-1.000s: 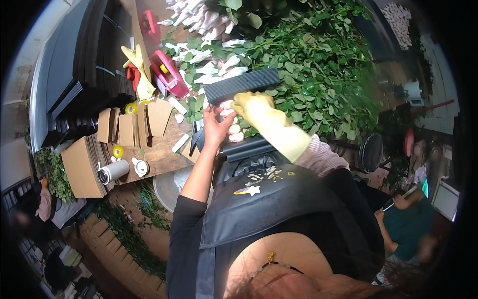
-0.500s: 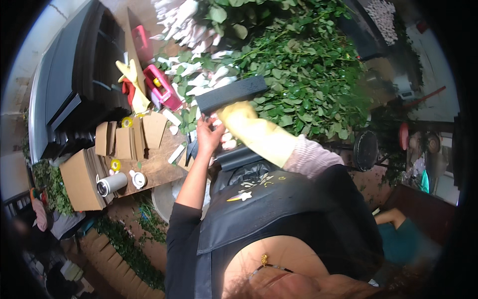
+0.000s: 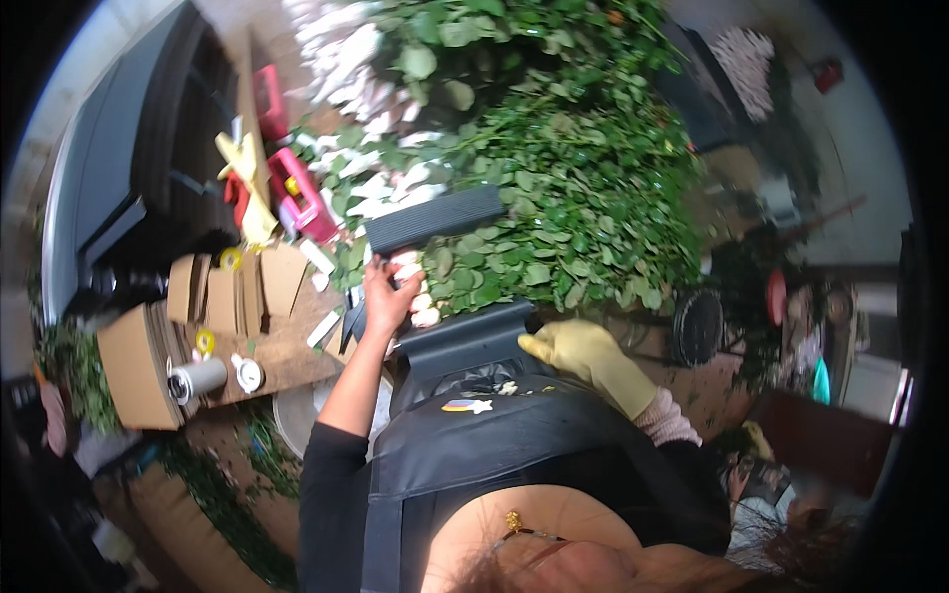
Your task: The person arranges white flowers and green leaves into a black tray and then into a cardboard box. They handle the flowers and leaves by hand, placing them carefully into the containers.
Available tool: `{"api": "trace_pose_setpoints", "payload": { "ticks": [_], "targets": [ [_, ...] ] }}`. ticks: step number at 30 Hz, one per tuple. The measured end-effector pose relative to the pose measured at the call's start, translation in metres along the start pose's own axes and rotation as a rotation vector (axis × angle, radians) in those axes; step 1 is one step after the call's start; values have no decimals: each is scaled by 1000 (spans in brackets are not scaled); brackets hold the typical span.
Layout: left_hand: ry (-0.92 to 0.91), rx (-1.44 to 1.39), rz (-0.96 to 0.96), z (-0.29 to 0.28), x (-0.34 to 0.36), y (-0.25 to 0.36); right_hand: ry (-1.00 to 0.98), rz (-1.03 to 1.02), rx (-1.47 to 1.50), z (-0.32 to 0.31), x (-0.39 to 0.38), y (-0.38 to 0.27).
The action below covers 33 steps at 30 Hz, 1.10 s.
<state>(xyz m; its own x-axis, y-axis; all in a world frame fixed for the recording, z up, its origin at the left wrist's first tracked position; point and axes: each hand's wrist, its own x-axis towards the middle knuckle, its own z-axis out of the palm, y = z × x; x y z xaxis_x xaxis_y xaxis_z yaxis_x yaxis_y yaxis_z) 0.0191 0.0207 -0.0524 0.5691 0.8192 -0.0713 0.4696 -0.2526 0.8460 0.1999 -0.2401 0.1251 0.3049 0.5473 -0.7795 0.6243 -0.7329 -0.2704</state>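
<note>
My left hand [image 3: 388, 296], bare, has its fingers curled around pale pink rose heads [image 3: 423, 306] below a ridged black strip [image 3: 433, 215]. Leafy stems [image 3: 559, 227] spread rightward from the flowers. My right hand [image 3: 573, 356], in a yellow rubber glove, is beside the right end of a smooth black padded piece [image 3: 465, 341] at the bench's near edge; its fingers are bent, and whatever they may grip is hidden. Above the ridged strip lie white-wrapped flower heads [image 3: 381, 193].
Cardboard pieces [image 3: 227, 296], a steel tumbler [image 3: 195, 381], its lid [image 3: 247, 372], pink plastic holders [image 3: 306, 203] and spare gloves [image 3: 252, 203] occupy the left of the wooden bench [image 3: 292, 346]. Dark stacked boards [image 3: 119, 148] stand far left. Another person [image 3: 766, 494] is at lower right.
My gloved right hand has moved from the flower heads down and right to the black piece's end. My left hand remains at the blooms. The whole view has shifted slightly.
</note>
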Motion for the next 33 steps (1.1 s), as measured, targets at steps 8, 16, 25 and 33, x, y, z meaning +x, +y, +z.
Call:
{"api": "trace_pose_setpoints", "payload": {
  "ticks": [8,16,25,33],
  "targets": [
    [-37,-49,-1,-5,-3,5,-43,-335,1429,-7,-9,14],
    [-33,-478,-69,-3,-1,-1,302,-887,442,-44,60,-69],
    [-471,-1140,-447,-93,-30,24,149,-803,213,-64,-4,-111],
    [272,39,737,-88,-2,113,533,-429,-316,-43,97,-99]
  ]
}}
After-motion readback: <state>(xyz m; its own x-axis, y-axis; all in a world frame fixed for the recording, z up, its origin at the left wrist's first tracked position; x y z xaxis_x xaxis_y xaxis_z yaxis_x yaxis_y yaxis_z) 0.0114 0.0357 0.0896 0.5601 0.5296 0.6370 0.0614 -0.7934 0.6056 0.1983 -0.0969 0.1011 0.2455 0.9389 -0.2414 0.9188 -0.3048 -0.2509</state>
